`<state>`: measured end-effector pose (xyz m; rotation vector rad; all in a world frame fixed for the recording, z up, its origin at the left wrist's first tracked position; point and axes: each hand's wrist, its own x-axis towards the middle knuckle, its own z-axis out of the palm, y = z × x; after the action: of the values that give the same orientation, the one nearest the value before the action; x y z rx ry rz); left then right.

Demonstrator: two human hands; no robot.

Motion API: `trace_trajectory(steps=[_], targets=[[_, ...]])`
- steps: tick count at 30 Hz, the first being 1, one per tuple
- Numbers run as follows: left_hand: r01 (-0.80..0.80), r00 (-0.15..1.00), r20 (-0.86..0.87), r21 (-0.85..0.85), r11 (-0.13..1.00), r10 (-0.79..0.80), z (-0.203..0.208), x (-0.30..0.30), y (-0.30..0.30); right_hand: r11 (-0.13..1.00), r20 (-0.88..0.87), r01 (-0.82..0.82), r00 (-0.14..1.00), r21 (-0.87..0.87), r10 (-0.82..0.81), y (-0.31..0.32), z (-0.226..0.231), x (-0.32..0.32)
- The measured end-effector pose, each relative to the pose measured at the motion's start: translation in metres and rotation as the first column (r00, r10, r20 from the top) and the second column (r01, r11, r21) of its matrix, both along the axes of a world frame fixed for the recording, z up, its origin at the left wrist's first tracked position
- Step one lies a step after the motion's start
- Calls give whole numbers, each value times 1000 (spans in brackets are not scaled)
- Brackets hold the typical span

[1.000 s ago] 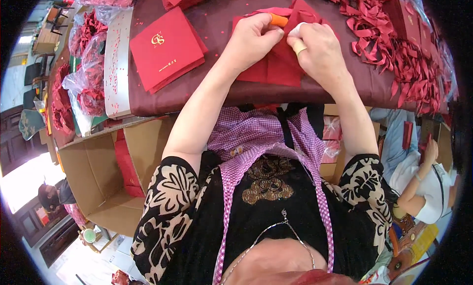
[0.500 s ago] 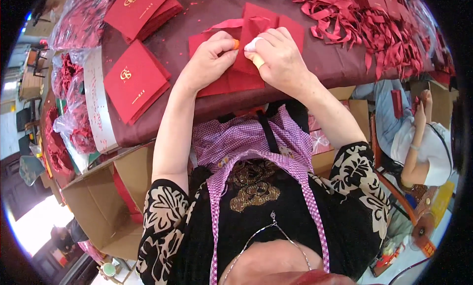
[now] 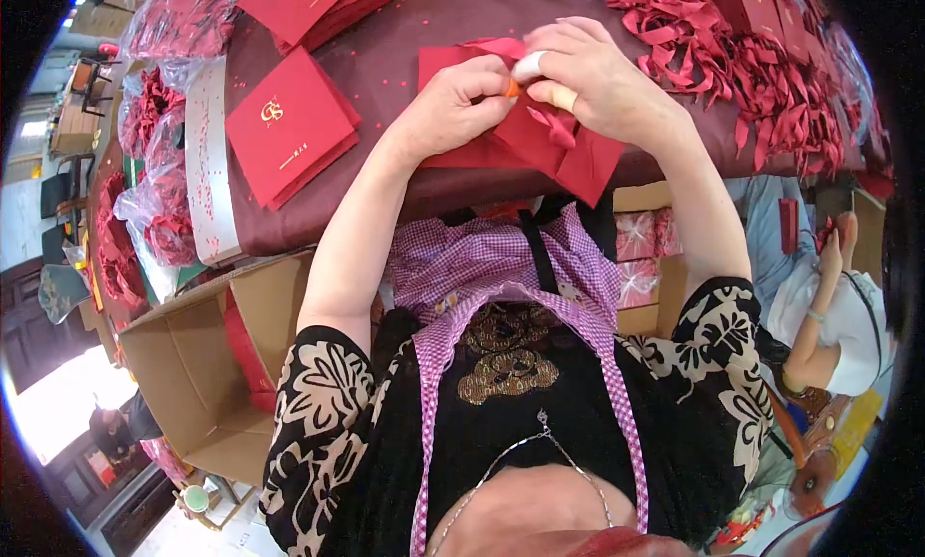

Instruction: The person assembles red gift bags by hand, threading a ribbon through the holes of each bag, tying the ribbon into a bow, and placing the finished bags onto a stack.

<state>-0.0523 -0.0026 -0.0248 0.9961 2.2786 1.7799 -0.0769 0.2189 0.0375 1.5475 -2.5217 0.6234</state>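
Two bare hands meet over a red folder [image 3: 472, 154] at the near edge of a maroon-covered worktop [image 3: 416, 13]. The left hand [image 3: 461, 109] has thumb and forefinger drawn narrow, an orange cover [image 3: 512, 88] on one finger; the right hand [image 3: 609, 87], wearing a white wrap [image 3: 528, 67] and a pale yellow band [image 3: 563, 97], bunches its fingers beside it. Both appear to pinch a red ribbon [image 3: 554, 130], a loop of which drops beneath the right fingers, though the exact grip is partly hidden. The finger coverings probably guard the skin against rubbing. The folder lies crooked under the hands, one corner reaching toward the wearer, likely so that the ribbon sits within close, easy reach of both.

To the left, one stack of red cards [image 3: 294, 128] rests squarely apart from the hands, a second stack [image 3: 316, 13] just beyond it, seemingly kept aside to leave elbow room. At the far right, a heap of loose ribbons [image 3: 674, 32] spreads within the right arm's reach, presumably for quick picking. An open cardboard box [image 3: 178, 364] stands near left, below the worktop.
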Motion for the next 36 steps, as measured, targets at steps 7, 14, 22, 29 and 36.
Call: trace_trajectory(steps=[7,14,22,29,36], targets=[[59,969,230,158,986,-95,9,4,-1,986,149,-158,975,-59,165,7,16,4],[-355,838,546,556,751,-8,6,-7,-20,973,200,-230,954,10,223,14,26,14],[-488,786,610,513,707,99,0,-19,-18,992,158,-73,983,-107,90,41,26,10],[-506,807,466,229,832,362,27,-5,-1,965,527,79,847,-250,67,55,6,33],[-510,860,104,235,827,500,58,40,17,811,669,200,687,-550,284,46,-19,46]])
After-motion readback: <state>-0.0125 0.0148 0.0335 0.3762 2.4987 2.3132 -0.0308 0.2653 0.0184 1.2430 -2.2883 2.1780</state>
